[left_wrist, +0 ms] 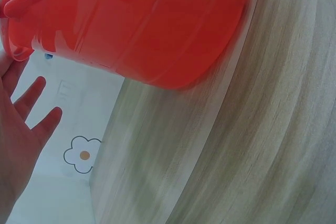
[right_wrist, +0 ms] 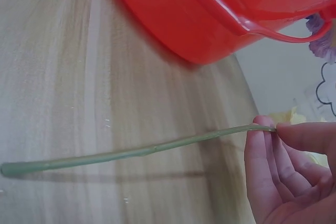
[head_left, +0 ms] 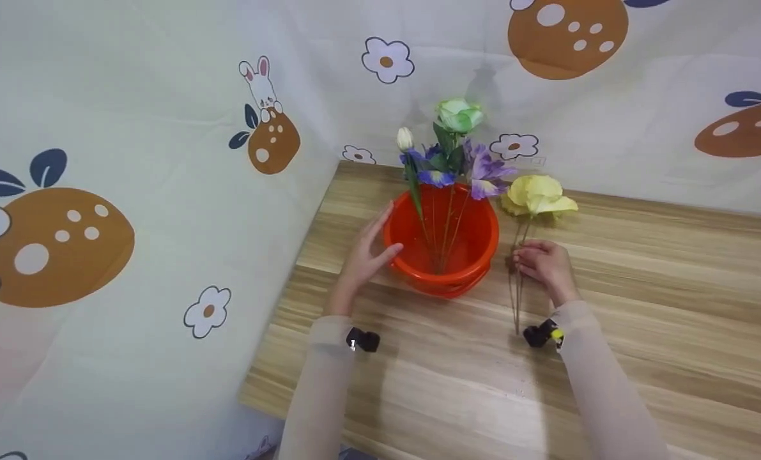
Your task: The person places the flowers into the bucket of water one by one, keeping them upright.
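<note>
A red bucket [head_left: 479, 239] holds several flowers: a pale green rose [head_left: 459, 116], a white tulip bud [head_left: 405, 139], a blue-violet bloom [head_left: 436, 177] and a lilac bloom [head_left: 484, 167]. At the bucket's left rim is my left hand [head_left: 362, 255], its fingers extended and its thumb by the rim; the left wrist view shows those fingers spread. To the right of the bucket, my right hand [head_left: 546, 265] pinches the stem [right_wrist: 152, 149] of a yellow flower [head_left: 537, 195] between thumb and fingers. The stem's lower end points toward me, just above the wooden tabletop.
The wood-grain table [head_left: 674, 287] meets a pale printed cloth [head_left: 329, 83] behind and at the left. The bucket's handle [right_wrist: 294, 38] hangs down along its side. A small black camera sits on each wrist.
</note>
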### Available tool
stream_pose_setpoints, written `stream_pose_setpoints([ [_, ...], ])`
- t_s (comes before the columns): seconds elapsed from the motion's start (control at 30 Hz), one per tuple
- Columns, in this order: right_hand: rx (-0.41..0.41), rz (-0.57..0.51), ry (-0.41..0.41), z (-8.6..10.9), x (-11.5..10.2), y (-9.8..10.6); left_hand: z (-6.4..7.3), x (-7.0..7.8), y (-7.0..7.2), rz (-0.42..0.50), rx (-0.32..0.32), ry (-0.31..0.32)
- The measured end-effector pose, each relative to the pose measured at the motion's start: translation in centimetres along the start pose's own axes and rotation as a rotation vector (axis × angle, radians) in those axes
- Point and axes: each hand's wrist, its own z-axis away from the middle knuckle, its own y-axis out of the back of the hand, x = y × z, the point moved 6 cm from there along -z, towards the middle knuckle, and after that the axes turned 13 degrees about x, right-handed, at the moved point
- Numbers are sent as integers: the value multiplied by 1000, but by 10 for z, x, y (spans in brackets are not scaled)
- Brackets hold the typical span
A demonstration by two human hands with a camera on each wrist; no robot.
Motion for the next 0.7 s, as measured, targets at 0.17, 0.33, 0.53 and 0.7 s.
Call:
stream_pose_setpoints([
  [0.17,12,27,24,4,-7,3,0,0,0,9,-3,-18],
  [0.33,20,29,63,10,-17,4,-1,1,0,10,4,-30],
  [0.53,38,21,100,17,-28,4,-1,22,5,33,19,-43],
  [0.7,34,-11,122,24,-39,4,-1,28,7,56,17,-46],
])
